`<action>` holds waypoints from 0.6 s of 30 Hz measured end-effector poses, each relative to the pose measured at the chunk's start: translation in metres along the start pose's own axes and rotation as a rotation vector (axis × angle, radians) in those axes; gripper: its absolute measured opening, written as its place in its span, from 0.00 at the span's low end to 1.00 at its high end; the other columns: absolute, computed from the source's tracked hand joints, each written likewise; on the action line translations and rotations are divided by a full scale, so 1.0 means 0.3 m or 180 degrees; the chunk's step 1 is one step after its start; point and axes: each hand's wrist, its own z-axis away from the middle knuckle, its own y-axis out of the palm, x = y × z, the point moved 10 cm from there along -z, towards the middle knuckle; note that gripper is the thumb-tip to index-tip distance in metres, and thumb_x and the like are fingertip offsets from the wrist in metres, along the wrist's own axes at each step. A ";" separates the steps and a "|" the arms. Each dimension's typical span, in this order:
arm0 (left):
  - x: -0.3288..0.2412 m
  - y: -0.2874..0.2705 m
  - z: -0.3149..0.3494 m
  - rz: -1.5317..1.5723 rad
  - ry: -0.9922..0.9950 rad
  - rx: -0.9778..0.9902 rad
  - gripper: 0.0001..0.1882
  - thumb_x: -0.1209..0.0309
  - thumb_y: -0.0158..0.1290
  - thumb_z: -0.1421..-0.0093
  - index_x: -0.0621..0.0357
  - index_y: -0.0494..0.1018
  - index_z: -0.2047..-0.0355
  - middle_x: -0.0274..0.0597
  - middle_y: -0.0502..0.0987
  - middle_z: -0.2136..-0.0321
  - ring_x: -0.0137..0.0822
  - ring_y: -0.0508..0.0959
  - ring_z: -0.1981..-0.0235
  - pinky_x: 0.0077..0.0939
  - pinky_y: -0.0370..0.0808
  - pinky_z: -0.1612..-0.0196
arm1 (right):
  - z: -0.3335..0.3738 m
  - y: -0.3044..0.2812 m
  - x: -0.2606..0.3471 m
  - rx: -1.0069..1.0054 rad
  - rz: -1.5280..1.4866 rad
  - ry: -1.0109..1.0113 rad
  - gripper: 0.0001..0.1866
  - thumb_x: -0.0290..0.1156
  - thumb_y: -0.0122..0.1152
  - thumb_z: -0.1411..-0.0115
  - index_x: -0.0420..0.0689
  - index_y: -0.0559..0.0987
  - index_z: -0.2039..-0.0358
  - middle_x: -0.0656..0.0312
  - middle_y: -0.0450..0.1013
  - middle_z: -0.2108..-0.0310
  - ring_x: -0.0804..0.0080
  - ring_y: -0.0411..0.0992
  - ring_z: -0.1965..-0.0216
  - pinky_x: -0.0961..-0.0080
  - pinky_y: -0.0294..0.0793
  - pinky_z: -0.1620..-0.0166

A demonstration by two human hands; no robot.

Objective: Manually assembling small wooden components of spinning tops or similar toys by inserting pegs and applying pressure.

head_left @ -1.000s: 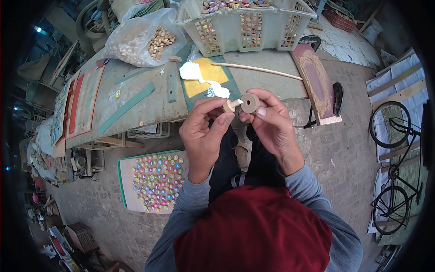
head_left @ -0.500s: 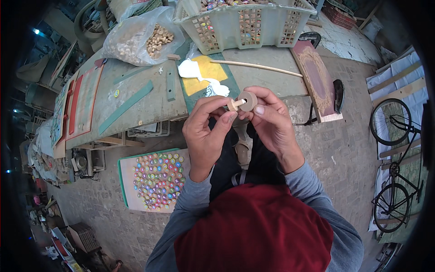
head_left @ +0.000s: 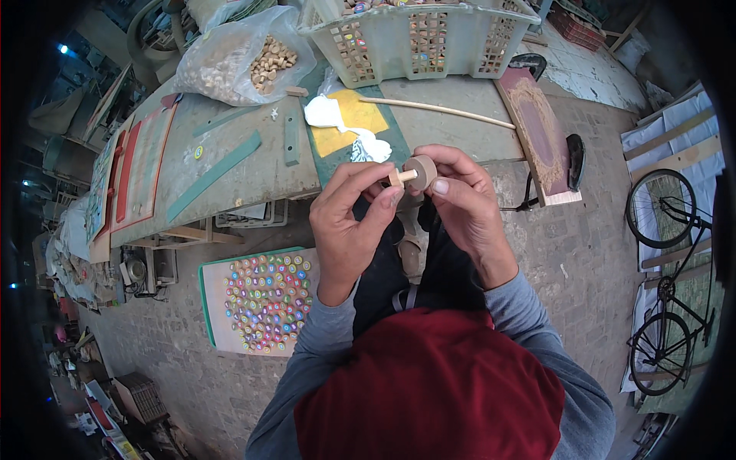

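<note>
Between the thumb and fingers of my left hand (head_left: 351,218) is a small wooden peg (head_left: 405,176) with a wider round head. My right hand (head_left: 469,207) pinches a round wooden disc (head_left: 422,170) by its edge. The peg's whitish tip meets the middle of the disc; how deep it sits in the disc's hole I cannot tell. Just beyond my hands lies a yellow sheet (head_left: 359,123) on a green board (head_left: 399,138), with a white puddle (head_left: 371,146) spread over it.
A plastic bag of wooden pegs (head_left: 244,57) and a pale basket (head_left: 422,46) stand on the table (head_left: 230,188). A thin stick (head_left: 437,109) lies across it. At lower left is a tray of coloured round pieces (head_left: 218,326). A purple board (head_left: 540,138) stands to the right.
The peg's tip has moved from the rim of the dark hole to the disc's middle, covering the hole. The disc has turned slightly toward the peg.
</note>
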 end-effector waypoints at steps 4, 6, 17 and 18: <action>-0.005 0.002 -0.006 0.0029 -0.0008 0.0080 0.15 0.83 0.60 0.46 0.66 0.77 0.57 0.41 0.77 0.65 0.25 0.76 0.71 0.18 0.73 0.66 | 0.000 0.004 0.027 -0.0023 0.0378 -0.0101 0.21 0.23 0.59 0.44 0.34 0.75 0.48 0.60 0.75 0.59 0.76 0.72 0.58 0.79 0.70 0.52; -0.012 0.002 -0.008 0.0008 0.0005 0.0111 0.15 0.83 0.60 0.46 0.66 0.78 0.57 0.42 0.77 0.65 0.25 0.77 0.71 0.19 0.74 0.66 | 0.004 0.005 0.035 0.0012 0.0525 -0.0109 0.21 0.23 0.60 0.44 0.35 0.75 0.48 0.61 0.75 0.59 0.76 0.72 0.58 0.79 0.70 0.52; -0.059 0.015 -0.001 -0.0379 0.0283 0.0426 0.17 0.87 0.59 0.48 0.70 0.77 0.56 0.46 0.76 0.61 0.28 0.76 0.66 0.19 0.73 0.62 | 0.014 0.054 0.084 0.0487 0.1313 -0.0663 0.21 0.16 0.61 0.45 0.34 0.75 0.49 0.58 0.72 0.58 0.73 0.71 0.56 0.75 0.70 0.50; -0.058 0.013 -0.001 -0.0379 0.0281 0.0418 0.17 0.87 0.59 0.48 0.70 0.77 0.56 0.46 0.76 0.61 0.28 0.76 0.66 0.19 0.73 0.62 | 0.014 0.053 0.083 0.0475 0.1313 -0.0680 0.21 0.17 0.62 0.45 0.33 0.75 0.49 0.57 0.72 0.58 0.73 0.71 0.56 0.75 0.70 0.49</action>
